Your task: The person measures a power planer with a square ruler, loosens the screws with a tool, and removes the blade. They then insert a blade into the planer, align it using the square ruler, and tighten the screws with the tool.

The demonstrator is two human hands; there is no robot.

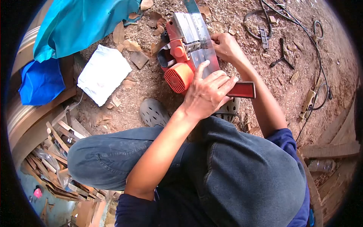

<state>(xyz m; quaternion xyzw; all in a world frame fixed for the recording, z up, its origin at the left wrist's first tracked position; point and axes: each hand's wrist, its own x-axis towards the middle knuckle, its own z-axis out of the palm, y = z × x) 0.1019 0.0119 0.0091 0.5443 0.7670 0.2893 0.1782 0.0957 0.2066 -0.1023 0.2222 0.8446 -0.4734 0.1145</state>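
An orange-red electric planer (pixel 179 77) lies on the ground before me with its metal sole (pixel 186 28) facing up. Across the sole lies a long steel blade with printed markings (pixel 200 28), which looks like part of a try square with a dark red handle (pixel 242 90). My left hand (pixel 209 92) is closed around the handle end, its index finger stretched along the blade. At the far side of the planer, my right hand (pixel 227 47) has curled fingers against its edge by the cutter opening; the fingertips are partly hidden.
Wood shavings and dry leaves cover the ground. A white bag (pixel 104 75), teal cloth (pixel 81 26) and blue bag (pixel 42 81) lie left. A black three-armed tool (pixel 282 55), a power strip (pixel 263 37) and cables (pixel 320 56) lie right. Scrap wood (pixel 56 151) is lower left.
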